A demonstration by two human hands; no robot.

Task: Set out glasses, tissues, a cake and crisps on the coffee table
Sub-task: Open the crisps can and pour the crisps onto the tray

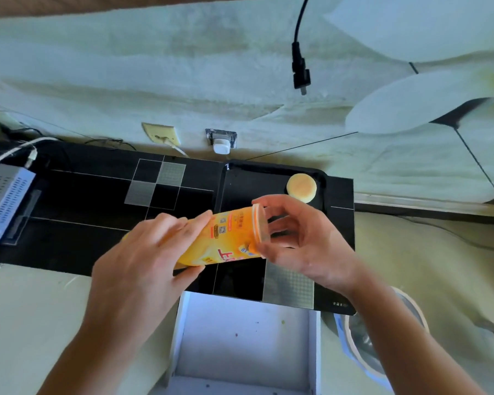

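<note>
Cake (301, 187) already on black tray (274, 169) on coffee table (83, 195). Left hand (143, 258) grips crisps tube (223, 238) above table, right hand (300, 238) pinches lid (261, 223) (seems opening). Glasses, tissues not seen.

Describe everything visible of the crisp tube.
The crisp tube is an orange-yellow cylinder, apparently card, with printed labels and codes and a clear plastic lid at its upper right end. It is held tilted above the black table, the left hand wrapped round its body, the right hand gripping the lid end.
</note>
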